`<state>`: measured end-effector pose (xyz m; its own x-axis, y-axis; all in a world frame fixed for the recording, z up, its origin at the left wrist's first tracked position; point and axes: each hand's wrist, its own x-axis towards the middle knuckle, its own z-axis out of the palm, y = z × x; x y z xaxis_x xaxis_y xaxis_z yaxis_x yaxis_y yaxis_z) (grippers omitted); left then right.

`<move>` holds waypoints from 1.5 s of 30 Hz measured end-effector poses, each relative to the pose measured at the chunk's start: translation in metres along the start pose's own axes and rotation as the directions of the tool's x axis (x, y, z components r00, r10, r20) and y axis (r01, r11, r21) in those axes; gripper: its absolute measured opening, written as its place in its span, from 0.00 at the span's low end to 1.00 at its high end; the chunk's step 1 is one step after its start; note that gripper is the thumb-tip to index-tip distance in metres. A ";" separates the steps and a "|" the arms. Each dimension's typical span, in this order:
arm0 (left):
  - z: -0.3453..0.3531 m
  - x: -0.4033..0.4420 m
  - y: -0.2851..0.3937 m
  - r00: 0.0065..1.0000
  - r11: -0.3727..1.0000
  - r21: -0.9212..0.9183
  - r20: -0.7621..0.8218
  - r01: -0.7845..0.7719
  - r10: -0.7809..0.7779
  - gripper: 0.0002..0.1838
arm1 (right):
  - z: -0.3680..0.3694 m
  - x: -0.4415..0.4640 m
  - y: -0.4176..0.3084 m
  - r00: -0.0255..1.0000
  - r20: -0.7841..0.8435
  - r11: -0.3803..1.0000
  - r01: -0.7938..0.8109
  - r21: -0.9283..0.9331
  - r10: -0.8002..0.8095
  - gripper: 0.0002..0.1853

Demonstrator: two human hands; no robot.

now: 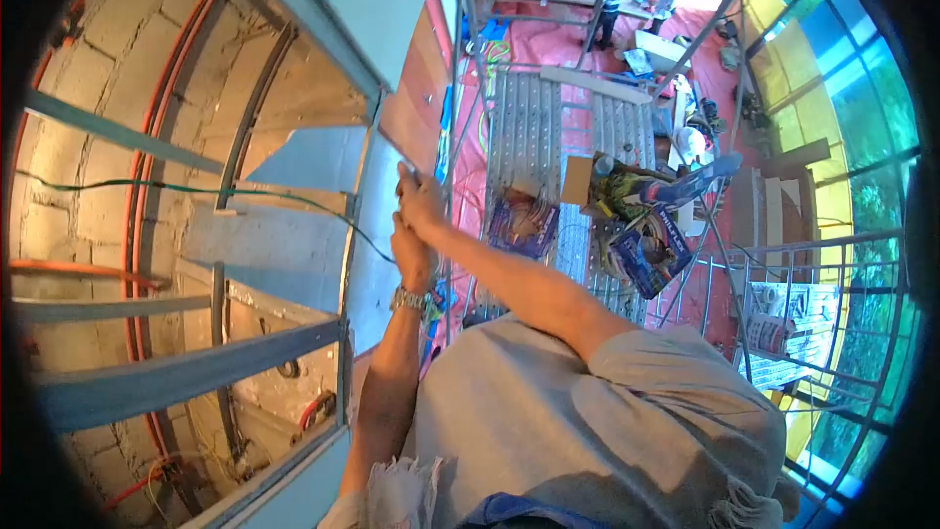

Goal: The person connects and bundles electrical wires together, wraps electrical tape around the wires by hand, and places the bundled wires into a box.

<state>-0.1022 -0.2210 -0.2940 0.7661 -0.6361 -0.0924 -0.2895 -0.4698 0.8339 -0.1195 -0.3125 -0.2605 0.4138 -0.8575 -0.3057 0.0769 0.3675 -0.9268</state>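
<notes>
My left hand [412, 257], with a watch [408, 300] at its wrist, is closed just below my right hand and touches it. My right hand [421, 202] is closed round a small, thin grey object [412, 176], too small to name. Both are against the pale panel [377, 206] on the wall frame. A dark green cable [284, 196] crosses the frame openings from the left and ends from view beside my left hand. What my left fingers hold, if anything, is hidden.
Perforated metal planks [524, 132] bear an open box of cables [651, 250] and coiled wire. Metal frame bars [186, 375] cross the left side before a block wall [108, 0]. Scaffold poles and windows [862, 88] stand right. Several people [611, 2] are far below.
</notes>
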 end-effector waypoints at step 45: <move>-0.158 0.017 0.135 0.781 0.430 -0.842 -0.496 -0.325 -0.380 0.26 | -0.095 -0.137 0.007 0.760 0.600 0.821 0.495 -0.284 -0.251 0.20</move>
<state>-0.0382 -0.1985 -0.0974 0.9928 -0.0145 -0.1192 0.1093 0.5201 0.8471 -0.2620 -0.2269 -0.2463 0.8392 -0.5278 0.1312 0.0107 -0.2252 -0.9743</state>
